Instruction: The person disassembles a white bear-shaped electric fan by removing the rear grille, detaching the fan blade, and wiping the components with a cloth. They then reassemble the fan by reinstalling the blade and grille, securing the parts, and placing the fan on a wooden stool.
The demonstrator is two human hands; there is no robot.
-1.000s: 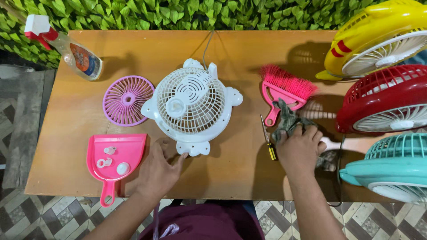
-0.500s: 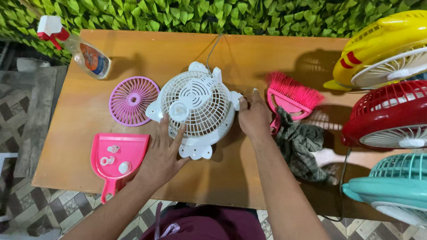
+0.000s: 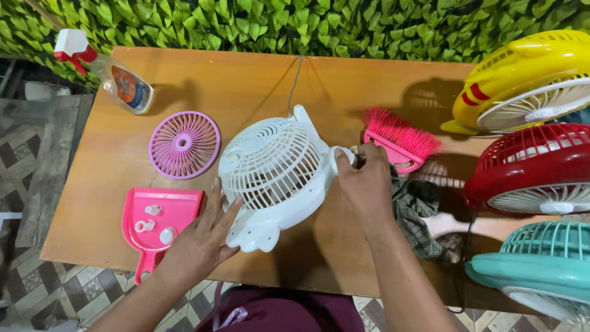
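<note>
A small white fan (image 3: 273, 175) lies tilted on the wooden table (image 3: 246, 86), its rear cage turned up toward me. My left hand (image 3: 200, 243) presses against the fan's lower left base, fingers spread. My right hand (image 3: 365, 184) grips the fan's right side lug. A purple fan grille (image 3: 184, 144) lies flat to the left of the fan. A pink dustpan (image 3: 157, 224) at the front left holds a few small white parts.
A spray bottle (image 3: 117, 77) lies at the back left. A pink brush (image 3: 399, 138) and a checked cloth (image 3: 418, 215) sit right of the fan. Yellow (image 3: 522, 83), red (image 3: 534, 166) and teal (image 3: 541, 270) fans crowd the right edge. A leafy green wall runs behind.
The white fan has been tipped up from lying flat and turned. My right hand left the cloth and took the fan's right side; my left hand moved onto its base.
</note>
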